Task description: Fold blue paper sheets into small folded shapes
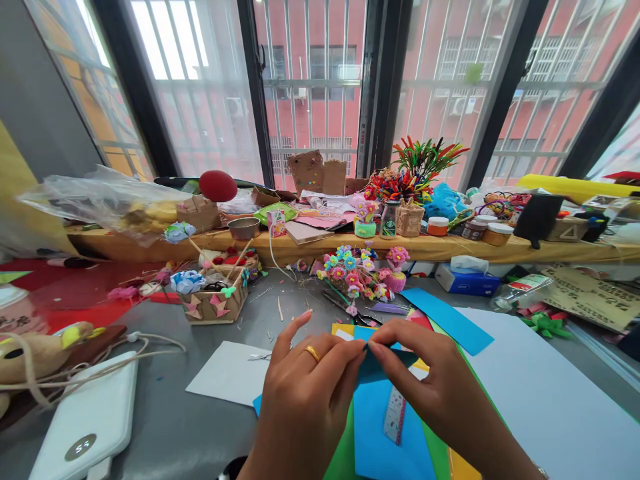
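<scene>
Both my hands meet over the table, pinching the edge of a small dark blue piece of paper (pixel 376 369). My left hand (pixel 313 377), with a gold ring on one finger, grips it between thumb and forefinger while another finger sticks up. From the other side my right hand (pixel 425 373) pinches the same edge, close to the left fingertips. Below lies a bright blue sheet of paper (pixel 373 437) on top of green and yellow sheets. A patterned ruler (pixel 395 417) rests on that blue sheet.
A white card (pixel 227 373) lies left of my hands, a large white sheet (pixel 545 373) to the right. Behind stand a cardboard box (pixel 215 307) with paper flowers and a colourful flower bunch (pixel 353 270). A white power bank (pixel 87 420) with cables sits at left, a tissue pack (pixel 467 277) at right.
</scene>
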Action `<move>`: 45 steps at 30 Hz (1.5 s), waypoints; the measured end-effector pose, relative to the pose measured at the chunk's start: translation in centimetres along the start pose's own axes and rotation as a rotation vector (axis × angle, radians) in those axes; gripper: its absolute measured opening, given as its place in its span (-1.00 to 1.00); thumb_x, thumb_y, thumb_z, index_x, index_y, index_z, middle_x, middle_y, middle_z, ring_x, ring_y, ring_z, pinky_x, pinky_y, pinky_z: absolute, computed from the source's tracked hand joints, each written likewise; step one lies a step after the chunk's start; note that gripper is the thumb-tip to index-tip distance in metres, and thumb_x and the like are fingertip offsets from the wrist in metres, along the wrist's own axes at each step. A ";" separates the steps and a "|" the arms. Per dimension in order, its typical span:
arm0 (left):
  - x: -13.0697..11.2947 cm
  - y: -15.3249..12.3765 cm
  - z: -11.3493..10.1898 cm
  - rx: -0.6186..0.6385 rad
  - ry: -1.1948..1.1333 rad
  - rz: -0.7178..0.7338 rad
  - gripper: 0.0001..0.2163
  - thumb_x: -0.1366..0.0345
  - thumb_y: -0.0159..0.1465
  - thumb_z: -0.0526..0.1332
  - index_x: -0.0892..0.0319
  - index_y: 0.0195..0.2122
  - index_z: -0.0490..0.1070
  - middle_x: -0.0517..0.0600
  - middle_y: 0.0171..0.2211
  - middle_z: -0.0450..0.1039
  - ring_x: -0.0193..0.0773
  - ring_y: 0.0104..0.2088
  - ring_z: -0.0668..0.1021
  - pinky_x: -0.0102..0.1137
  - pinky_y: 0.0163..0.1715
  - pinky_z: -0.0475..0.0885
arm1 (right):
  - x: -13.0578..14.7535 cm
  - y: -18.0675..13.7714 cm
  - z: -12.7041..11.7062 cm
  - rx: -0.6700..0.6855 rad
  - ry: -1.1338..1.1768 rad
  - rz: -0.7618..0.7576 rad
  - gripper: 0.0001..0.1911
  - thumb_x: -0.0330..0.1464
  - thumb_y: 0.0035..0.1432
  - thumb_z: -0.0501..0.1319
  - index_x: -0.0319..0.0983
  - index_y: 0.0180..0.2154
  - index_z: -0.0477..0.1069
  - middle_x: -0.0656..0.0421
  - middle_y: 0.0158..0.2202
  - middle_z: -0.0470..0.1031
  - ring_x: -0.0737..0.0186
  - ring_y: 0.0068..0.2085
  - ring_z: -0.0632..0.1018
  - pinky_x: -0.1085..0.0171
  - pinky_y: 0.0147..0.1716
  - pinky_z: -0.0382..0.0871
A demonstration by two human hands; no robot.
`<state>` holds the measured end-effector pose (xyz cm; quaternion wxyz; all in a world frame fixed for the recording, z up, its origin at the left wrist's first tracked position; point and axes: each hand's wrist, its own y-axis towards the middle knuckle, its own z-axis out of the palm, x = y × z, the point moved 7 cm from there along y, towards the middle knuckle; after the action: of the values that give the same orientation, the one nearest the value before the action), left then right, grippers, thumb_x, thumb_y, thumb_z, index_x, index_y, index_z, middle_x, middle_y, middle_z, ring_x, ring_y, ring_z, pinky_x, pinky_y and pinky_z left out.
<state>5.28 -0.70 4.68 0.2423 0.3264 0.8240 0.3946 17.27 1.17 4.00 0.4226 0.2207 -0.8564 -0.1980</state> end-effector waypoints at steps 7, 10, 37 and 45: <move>-0.4 -0.1 0.0 -0.022 0.004 -0.008 -0.89 0.47 0.08 0.22 0.16 -0.36 0.42 -0.14 -0.52 0.47 -0.40 -0.51 0.50 -0.23 -0.01 0.20 | -0.2 -0.1 -0.1 -0.007 0.032 0.039 -0.87 -0.40 0.09 0.08 -0.22 -0.46 0.36 0.22 -0.49 0.46 0.27 -0.42 0.47 0.34 -0.43 0.31; -0.4 -0.1 -0.1 -0.031 -0.004 -0.013 -0.89 0.47 0.08 0.22 0.15 -0.37 0.42 -0.14 -0.52 0.47 -0.40 -0.51 0.50 -0.23 -0.01 0.20 | -0.4 -0.1 -0.1 0.011 0.056 0.060 -0.86 -0.40 0.10 0.08 -0.22 -0.46 0.36 0.22 -0.48 0.45 0.28 -0.41 0.46 0.35 -0.43 0.30; -0.5 -0.2 0.2 -0.020 0.065 -0.024 -0.91 0.45 0.11 0.20 0.15 -0.38 0.42 -0.16 -0.54 0.47 -0.40 -0.52 0.50 -0.20 0.00 0.18 | -0.3 -0.3 0.0 -0.021 -0.016 0.053 -0.89 -0.44 0.06 0.10 -0.23 -0.46 0.38 0.22 -0.48 0.47 0.28 -0.42 0.46 0.33 -0.43 0.29; -1.4 -0.2 0.2 -0.125 0.141 0.015 -0.93 0.50 0.10 0.20 0.22 -0.43 0.41 -0.11 -0.56 0.47 -0.39 -0.55 0.49 -0.21 -0.01 0.19 | 0.1 -0.3 0.2 -0.100 -0.056 0.000 -0.87 -0.45 0.07 0.08 -0.24 -0.48 0.36 0.22 -0.51 0.46 0.27 -0.43 0.44 0.32 -0.44 0.26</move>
<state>6.23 -1.74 4.58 0.2007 0.2883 0.8104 0.4690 17.10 0.88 3.79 0.4091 0.1938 -0.8569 -0.2465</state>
